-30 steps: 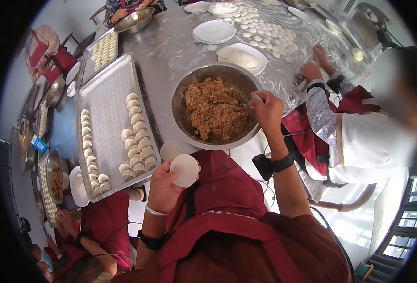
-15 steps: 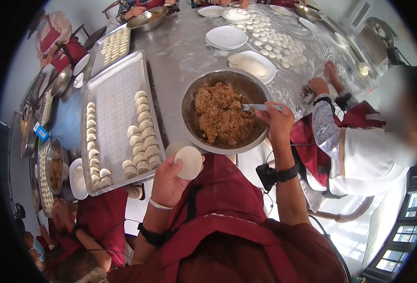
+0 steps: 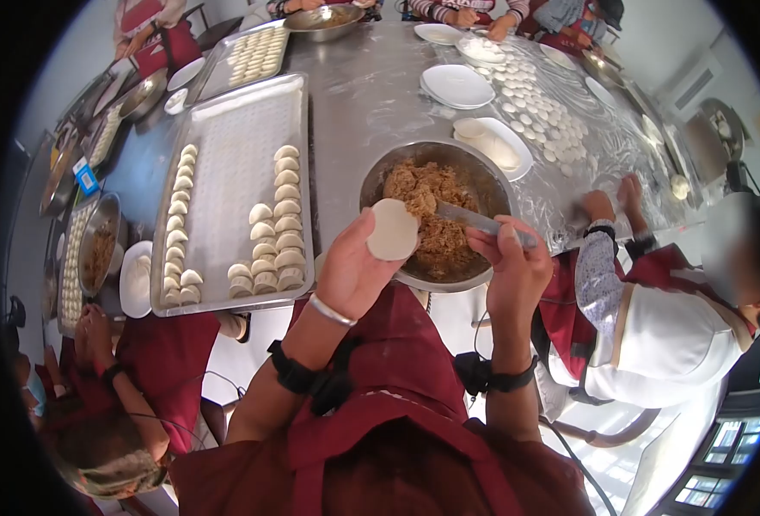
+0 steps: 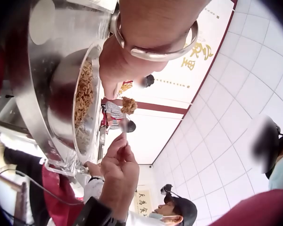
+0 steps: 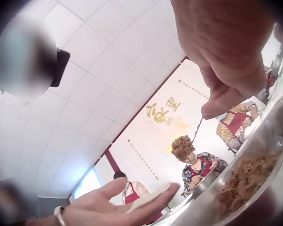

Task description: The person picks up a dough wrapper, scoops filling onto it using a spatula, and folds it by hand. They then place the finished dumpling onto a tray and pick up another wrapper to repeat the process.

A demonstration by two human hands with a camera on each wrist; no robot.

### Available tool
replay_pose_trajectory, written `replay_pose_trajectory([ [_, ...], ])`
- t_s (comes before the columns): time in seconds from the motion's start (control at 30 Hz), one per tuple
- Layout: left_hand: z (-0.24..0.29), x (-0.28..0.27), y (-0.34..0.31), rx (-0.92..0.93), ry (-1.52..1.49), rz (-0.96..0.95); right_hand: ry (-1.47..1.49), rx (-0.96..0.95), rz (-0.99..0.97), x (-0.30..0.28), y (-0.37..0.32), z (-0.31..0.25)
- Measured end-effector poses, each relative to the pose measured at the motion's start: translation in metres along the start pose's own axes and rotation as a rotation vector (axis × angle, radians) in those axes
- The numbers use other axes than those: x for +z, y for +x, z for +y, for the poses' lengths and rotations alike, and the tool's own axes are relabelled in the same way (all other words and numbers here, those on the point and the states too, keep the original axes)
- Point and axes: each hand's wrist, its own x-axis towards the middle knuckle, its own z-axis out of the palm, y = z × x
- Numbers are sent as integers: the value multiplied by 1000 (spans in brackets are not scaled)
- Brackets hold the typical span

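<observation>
Your left hand (image 3: 354, 262) is laid out flat, with a round dough wrapper (image 3: 393, 230) lying on the straight fingers, up over the near-left edge of the steel bowl (image 3: 436, 146). Your right hand (image 3: 513, 267) pinches a thin spatula (image 3: 475, 221) by the handle. Its tip carries a lump of filling (image 3: 420, 205) just beside the wrapper. The tray (image 3: 234, 146) of folded dumplings sits left of the bowl.
</observation>
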Motion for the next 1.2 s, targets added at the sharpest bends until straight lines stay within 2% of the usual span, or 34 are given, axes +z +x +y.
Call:
replay_pose_trajectory([
  [0.1, 0, 6, 4, 27, -11, -2, -333, -323, -186, 5, -21, 11],
  [0.13, 1, 5, 4, 30, -12, 0, -646, -567, -288, 4, -24, 8],
  [0.23, 6, -6, 5, 41, 3, -18, -709, -882, -423, 7, -32, 33],
  [0.37, 11, -14, -2, 46, -24, 25, -695, -815, -451, 8, -44, 33],
  [0.5, 11, -18, -8, 75, -58, 57, -642, -602, -387, -2, -44, 15],
  [0.63, 14, -16, -12, 97, -67, 66, -374, -362, -286, 5, -51, 5],
  [0.73, 13, -20, -15, 101, -77, 52, -343, -316, -310, 7, -56, 9],
  [0.93, 7, -18, -21, 96, -82, 67, -459, -388, -345, 7, -57, 17],
  [1.07, 6, -23, -21, 93, -33, 96, -548, -515, -388, 9, -53, 18],
  [1.2, 3, -38, -22, 94, 4, 43, -659, -690, -460, 10, -52, 18],
])
